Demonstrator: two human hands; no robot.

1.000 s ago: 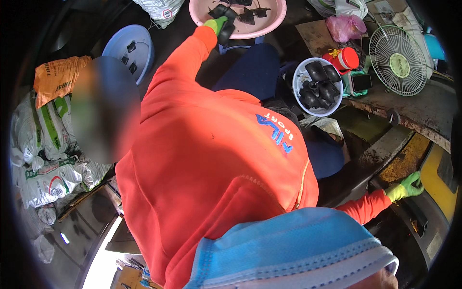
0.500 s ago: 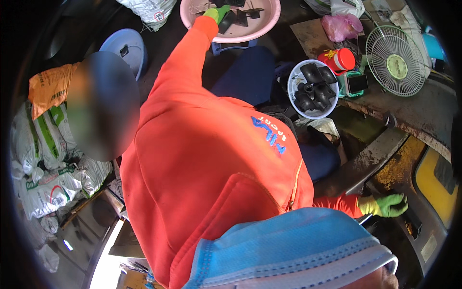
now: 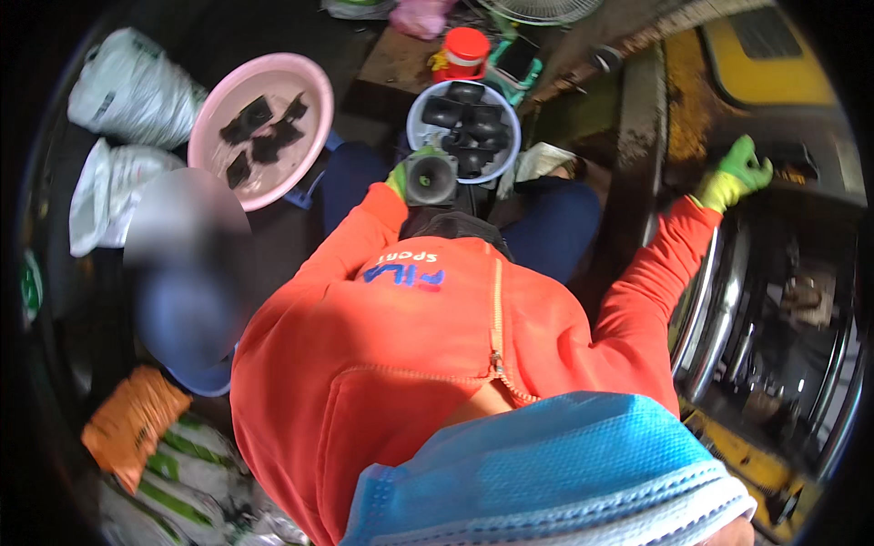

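My left hand [image 3: 398, 178], in a green glove, is closed on a dark square-flanged part [image 3: 431, 180] with a round hollow. It holds this part in front of my body, at the near edge of a white basket [image 3: 515, 156]. Several black moulded parts [image 3: 478, 127] fill that basket. My right hand [image 3: 736, 175], also gloved, reaches out to the right beside the machine's metal frame [image 3: 801, 205]. Its fingers are apart and slightly bent, with nothing visible in them.
A pink basin [image 3: 320, 105] with black pieces stands at the left on a blue stool. White sacks [image 3: 137, 86] and an orange bag [image 3: 137, 423] lie further left. Beyond the basket are a red container [image 3: 466, 50] and a fan [image 3: 546, 7]. Machine rods [image 3: 719, 314] run at right.
My left hand has come back from the pink basin to beside the white basket, now with the dark part in it. The view has turned, and my right hand remains by the machine.
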